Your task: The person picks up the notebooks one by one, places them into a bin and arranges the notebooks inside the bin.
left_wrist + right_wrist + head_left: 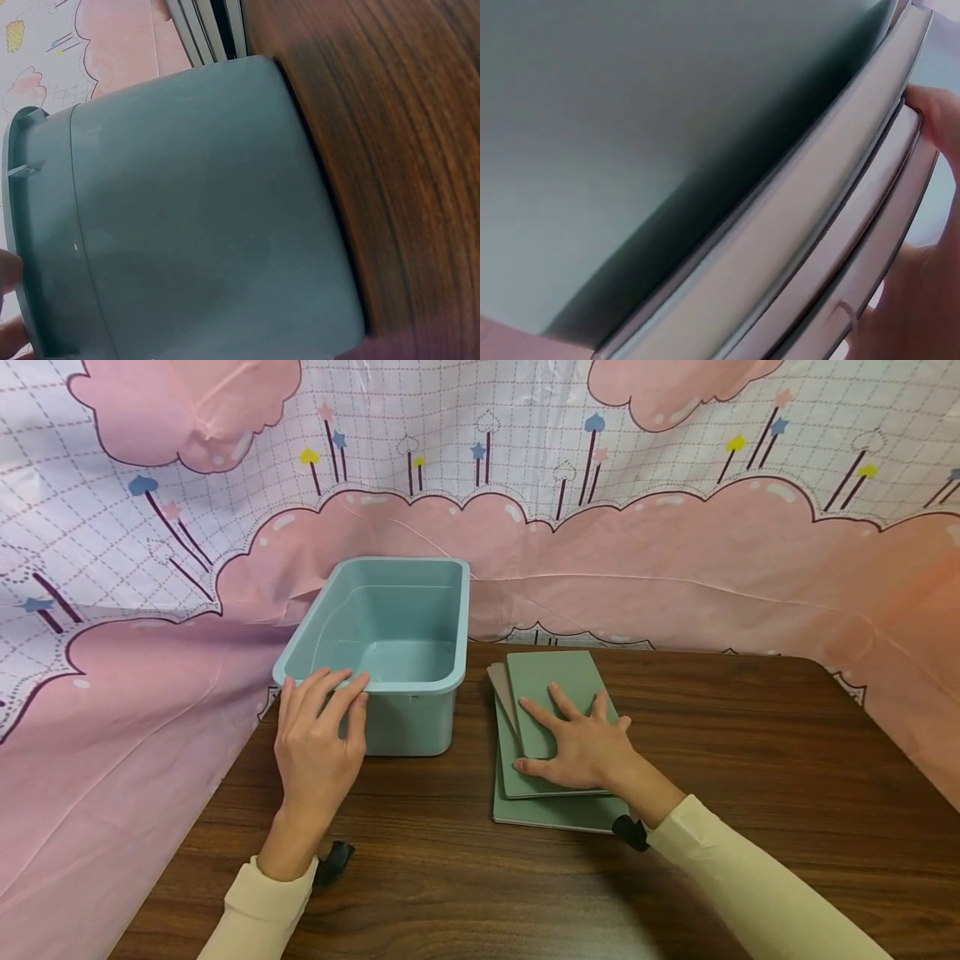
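A light blue-green plastic bin (pixel 408 727) stands at the back left of the table, and nothing shows inside it. My left hand (pixel 318 752) rests its fingertips on the front rim, its fingers loosely bent. Its wrist view shows the bin's outer wall (pixel 195 210) close up. To the right lies a stack of several hardcover books, a large green one (pixel 551 814) lowest, a grey-brown one (pixel 501 687) peeking out at the left, a small green one (pixel 555 670) on top. My right hand (pixel 588 747) lies spread over the top cover; its wrist view shows the page edges (pixel 780 232).
The dark wood table (pixel 750 735) carries the bin and books. A pink and white patterned cloth (pixel 570 552) hangs behind and along the left side. Black straps (pixel 333 862) show at both wrists.
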